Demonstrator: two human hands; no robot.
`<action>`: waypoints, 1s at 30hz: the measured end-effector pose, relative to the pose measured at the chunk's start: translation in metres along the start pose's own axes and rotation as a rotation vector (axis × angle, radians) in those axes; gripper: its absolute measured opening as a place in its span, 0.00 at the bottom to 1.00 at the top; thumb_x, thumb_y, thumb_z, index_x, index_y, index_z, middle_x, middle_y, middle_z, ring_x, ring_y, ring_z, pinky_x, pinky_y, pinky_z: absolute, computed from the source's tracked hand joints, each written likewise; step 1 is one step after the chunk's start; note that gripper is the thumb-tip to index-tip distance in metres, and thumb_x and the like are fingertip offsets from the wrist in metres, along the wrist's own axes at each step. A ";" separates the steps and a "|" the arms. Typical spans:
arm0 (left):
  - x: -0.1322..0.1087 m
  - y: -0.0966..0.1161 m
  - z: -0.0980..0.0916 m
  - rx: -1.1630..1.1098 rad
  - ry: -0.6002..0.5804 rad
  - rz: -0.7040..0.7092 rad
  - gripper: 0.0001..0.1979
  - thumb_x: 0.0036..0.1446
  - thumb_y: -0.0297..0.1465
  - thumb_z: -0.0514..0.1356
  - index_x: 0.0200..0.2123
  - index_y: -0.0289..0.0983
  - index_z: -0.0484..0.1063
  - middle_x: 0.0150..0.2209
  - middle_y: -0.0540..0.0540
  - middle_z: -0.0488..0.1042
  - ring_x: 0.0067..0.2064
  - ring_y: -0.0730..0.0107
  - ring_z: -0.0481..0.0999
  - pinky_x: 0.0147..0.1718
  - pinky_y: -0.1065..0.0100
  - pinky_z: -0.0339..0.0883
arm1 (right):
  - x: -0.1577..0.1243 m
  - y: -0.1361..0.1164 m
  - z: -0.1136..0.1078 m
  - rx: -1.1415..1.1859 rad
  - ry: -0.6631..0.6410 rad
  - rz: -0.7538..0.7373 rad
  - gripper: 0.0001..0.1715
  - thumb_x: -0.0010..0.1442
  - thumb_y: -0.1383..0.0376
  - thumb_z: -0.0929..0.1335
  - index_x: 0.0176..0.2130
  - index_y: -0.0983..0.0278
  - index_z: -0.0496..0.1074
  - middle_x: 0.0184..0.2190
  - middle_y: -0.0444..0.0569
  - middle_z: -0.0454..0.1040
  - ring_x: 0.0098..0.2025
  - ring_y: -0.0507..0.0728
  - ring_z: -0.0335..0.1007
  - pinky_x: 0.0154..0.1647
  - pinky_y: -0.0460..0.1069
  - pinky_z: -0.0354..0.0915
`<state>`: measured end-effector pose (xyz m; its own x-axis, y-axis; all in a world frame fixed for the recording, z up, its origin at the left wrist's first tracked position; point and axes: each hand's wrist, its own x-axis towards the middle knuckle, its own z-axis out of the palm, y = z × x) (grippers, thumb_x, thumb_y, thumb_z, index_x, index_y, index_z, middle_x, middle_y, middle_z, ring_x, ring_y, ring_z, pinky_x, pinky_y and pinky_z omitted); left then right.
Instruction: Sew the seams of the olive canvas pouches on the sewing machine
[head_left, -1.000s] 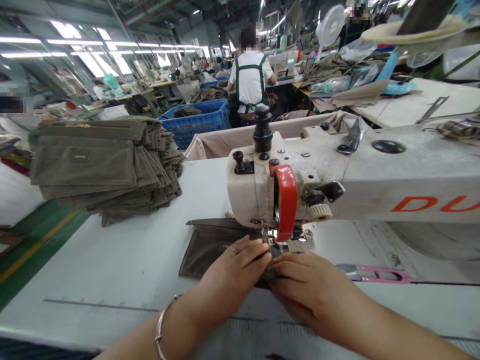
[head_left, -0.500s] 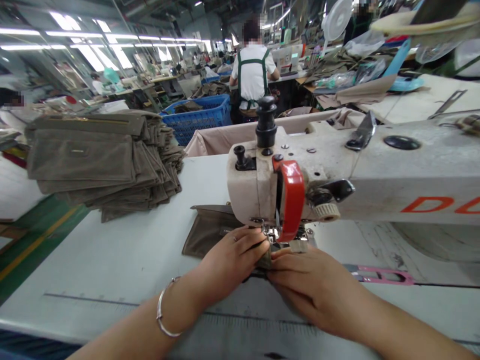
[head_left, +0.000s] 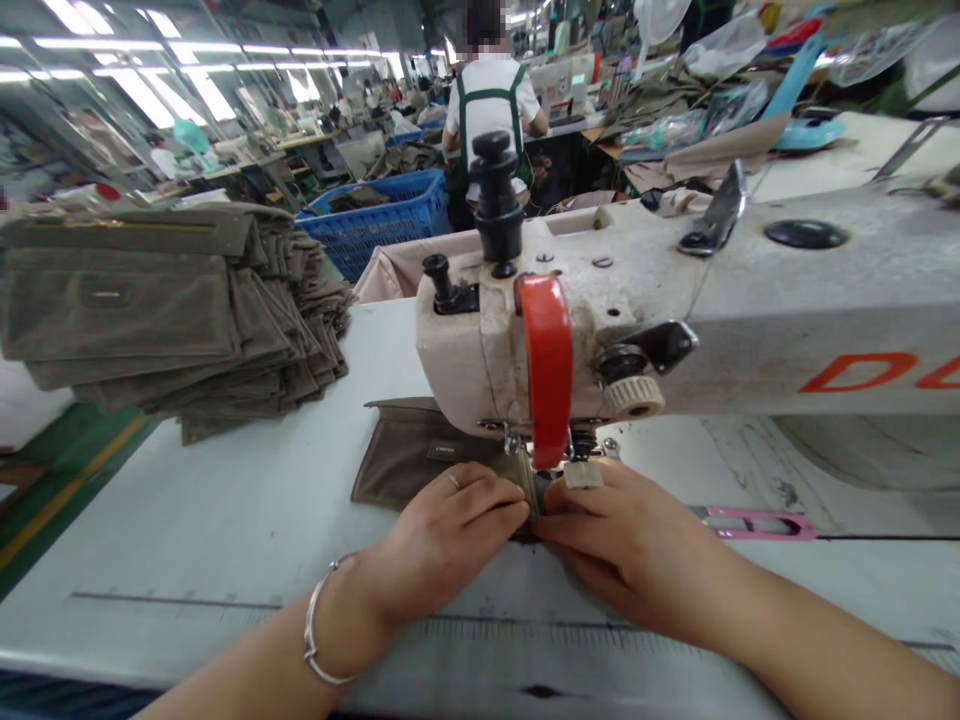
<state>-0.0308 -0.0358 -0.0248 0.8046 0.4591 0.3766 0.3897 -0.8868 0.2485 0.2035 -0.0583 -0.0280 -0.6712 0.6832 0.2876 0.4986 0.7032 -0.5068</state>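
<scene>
A flat olive-brown fabric pouch (head_left: 397,460) with a small label lies on the machine bed, its right end under the sewing machine (head_left: 472,350) by the needle. My left hand (head_left: 454,530) is closed on the pouch's near right edge, thumb and fingers together; it wears a ring and a bracelet. Just to the right, my right hand (head_left: 637,540) has its fingers curled and pressed together at the same edge, close to the presser foot. That hand hides the pouch's right corner. A red guard (head_left: 549,370) hangs in front of the needle area.
A tall stack of similar pouches (head_left: 150,310) stands at the left of the table. Pink thread snips (head_left: 761,523) lie right of my right hand. Behind are a blue crate (head_left: 382,220) and a co-worker (head_left: 487,95) with their back turned. A printed ruler scale (head_left: 480,630) runs along the front.
The view has shifted slightly. My left fingers have moved back a little from the presser foot toward me, showing more of the pouch and its label. My right hand stays at the edge.
</scene>
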 end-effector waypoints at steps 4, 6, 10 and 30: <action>0.004 0.000 0.000 -0.007 -0.059 0.015 0.09 0.65 0.22 0.52 0.46 0.32 0.70 0.44 0.44 0.75 0.46 0.67 0.72 0.48 0.63 0.70 | 0.000 -0.003 -0.001 -0.012 -0.004 0.003 0.15 0.60 0.72 0.64 0.44 0.60 0.74 0.38 0.47 0.73 0.43 0.58 0.67 0.48 0.57 0.64; 0.005 -0.001 0.000 -0.001 -0.061 0.029 0.09 0.65 0.22 0.52 0.45 0.32 0.70 0.43 0.45 0.75 0.46 0.68 0.73 0.48 0.64 0.70 | -0.002 -0.004 -0.001 -0.009 0.001 0.006 0.15 0.60 0.72 0.64 0.45 0.60 0.73 0.40 0.48 0.73 0.44 0.58 0.67 0.49 0.57 0.64; 0.001 -0.003 0.001 0.029 -0.081 0.059 0.10 0.65 0.22 0.52 0.47 0.32 0.70 0.45 0.46 0.77 0.48 0.69 0.74 0.52 0.65 0.68 | -0.004 -0.005 0.000 -0.008 0.000 -0.005 0.20 0.61 0.73 0.62 0.52 0.61 0.69 0.46 0.49 0.73 0.49 0.58 0.67 0.53 0.58 0.63; 0.026 -0.049 0.008 0.122 -0.065 -0.017 0.09 0.67 0.28 0.54 0.45 0.39 0.73 0.47 0.49 0.77 0.50 0.70 0.74 0.53 0.66 0.67 | 0.005 0.005 0.018 -0.286 0.124 0.141 0.20 0.63 0.67 0.62 0.54 0.65 0.69 0.46 0.58 0.72 0.46 0.67 0.69 0.43 0.62 0.71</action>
<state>-0.0255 0.0197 -0.0340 0.8230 0.4734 0.3140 0.4521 -0.8805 0.1425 0.1924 -0.0550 -0.0436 -0.5217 0.7837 0.3371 0.7270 0.6151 -0.3050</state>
